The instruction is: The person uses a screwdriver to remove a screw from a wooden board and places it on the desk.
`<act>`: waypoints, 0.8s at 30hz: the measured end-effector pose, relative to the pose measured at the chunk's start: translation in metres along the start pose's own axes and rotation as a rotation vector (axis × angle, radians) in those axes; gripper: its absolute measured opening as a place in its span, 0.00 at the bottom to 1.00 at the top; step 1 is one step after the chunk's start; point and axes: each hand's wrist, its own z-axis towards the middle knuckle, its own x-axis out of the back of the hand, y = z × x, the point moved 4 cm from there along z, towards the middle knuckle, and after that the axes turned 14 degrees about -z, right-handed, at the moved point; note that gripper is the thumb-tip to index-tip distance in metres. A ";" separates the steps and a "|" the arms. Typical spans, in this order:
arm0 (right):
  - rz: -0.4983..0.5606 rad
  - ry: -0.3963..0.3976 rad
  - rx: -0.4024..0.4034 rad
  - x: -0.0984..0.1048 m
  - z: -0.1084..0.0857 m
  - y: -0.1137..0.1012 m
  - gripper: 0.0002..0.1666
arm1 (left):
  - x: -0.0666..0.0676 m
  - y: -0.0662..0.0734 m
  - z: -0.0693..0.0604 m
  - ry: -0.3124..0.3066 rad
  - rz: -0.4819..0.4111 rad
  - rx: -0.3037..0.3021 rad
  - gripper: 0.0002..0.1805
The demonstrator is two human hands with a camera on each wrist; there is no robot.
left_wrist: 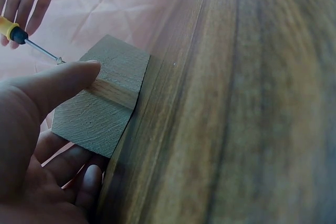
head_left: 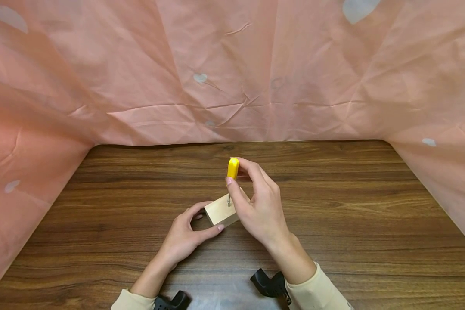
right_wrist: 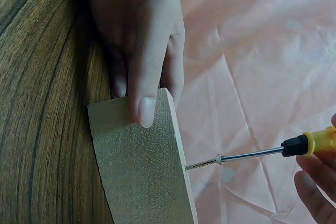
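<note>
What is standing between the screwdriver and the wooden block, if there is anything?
Only the screw: its head touches the screwdriver and its threaded end meets the wooden block. Nothing else visible is in the way.

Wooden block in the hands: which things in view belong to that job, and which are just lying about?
In the job:
- pale rectangular wooden block
- yellow-handled screwdriver
- silvery threaded screw
- left hand
- right hand

Surroundings:
- pink heart-patterned cloth
- black wrist-worn devices
- brown wood-grain tabletop

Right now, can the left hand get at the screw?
Probably yes: the screw stands exposed between block and screwdriver, though the left hand, gripping the block, may need to shift.
</note>
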 end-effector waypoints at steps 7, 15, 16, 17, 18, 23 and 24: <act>-0.003 0.015 0.019 0.000 0.001 -0.001 0.21 | 0.000 0.000 0.000 0.000 0.002 -0.002 0.31; 0.012 0.004 -0.006 0.000 0.001 -0.001 0.23 | 0.000 0.000 0.000 0.000 0.007 -0.003 0.31; 0.009 0.011 -0.001 0.000 0.001 -0.001 0.23 | 0.000 0.000 0.000 0.000 0.007 -0.004 0.31; 0.006 0.018 0.004 0.000 0.000 -0.001 0.23 | 0.000 0.000 0.000 -0.001 0.007 -0.005 0.31; 0.003 0.024 0.011 0.000 0.000 -0.001 0.23 | 0.000 0.000 0.000 -0.002 0.007 -0.005 0.31; 0.001 0.038 0.029 0.000 0.000 -0.001 0.23 | 0.000 0.001 0.000 -0.004 0.006 -0.010 0.30; 0.004 0.036 0.025 0.000 0.000 -0.001 0.24 | 0.000 0.001 0.000 -0.005 0.005 -0.011 0.30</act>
